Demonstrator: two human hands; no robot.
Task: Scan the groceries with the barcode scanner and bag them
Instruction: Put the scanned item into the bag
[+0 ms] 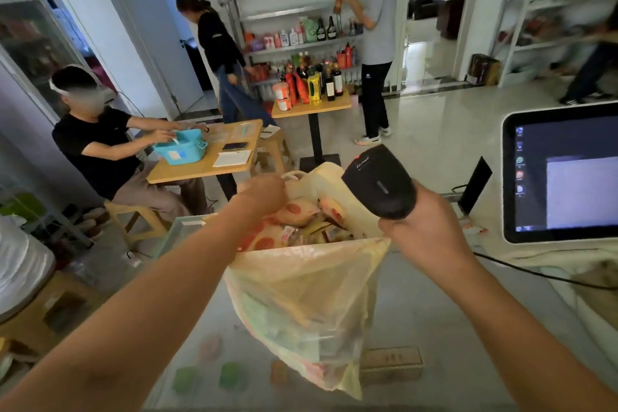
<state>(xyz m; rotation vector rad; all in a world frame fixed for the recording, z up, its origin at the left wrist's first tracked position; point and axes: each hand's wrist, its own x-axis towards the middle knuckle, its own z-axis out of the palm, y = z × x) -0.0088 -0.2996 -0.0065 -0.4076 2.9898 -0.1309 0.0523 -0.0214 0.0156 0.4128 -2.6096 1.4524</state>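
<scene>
A translucent yellowish plastic bag point(301, 304) stands open on the glass counter point(434, 328), filled with several snack packets point(297, 214) in red and orange wrappers. My left hand point(264, 192) grips the bag's far handle at the top rim and holds it up. My right hand point(424, 224) grips the handle of a black barcode scanner point(378, 181), whose head points away over the bag's right side. The scanner's cable point(535, 274) runs off to the right across the counter.
A touchscreen register point(565, 174) stands at the right on the counter. Beyond the counter, a seated person works at a wooden table point(234, 160) with a blue basket point(182, 150). Two people stand by a shelf of bottles point(301, 37) and a small table of goods point(311, 104).
</scene>
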